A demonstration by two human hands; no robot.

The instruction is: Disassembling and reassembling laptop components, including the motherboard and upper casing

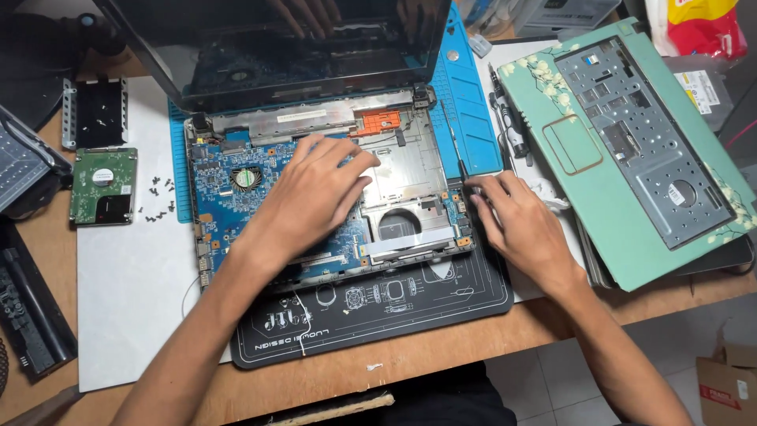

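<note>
An opened laptop base [410,166] lies on a black work mat [378,308], its blue motherboard [217,177] and small fan [246,177] exposed. My left hand [315,197] lies flat on the board's middle, fingers spread and pointing right. My right hand [512,221] rests at the base's right edge, fingertips touching the chassis corner beside a thin screwdriver [456,150] that lies on the mat. The dark screen [292,47] stands tilted up behind.
A green palm-rest cover [631,142] lies upside down at the right. A hard drive [102,185], loose screws [162,197] and a drive caddy [95,110] sit at the left. A black battery [27,308] lies at the far left. The table's front edge runs below.
</note>
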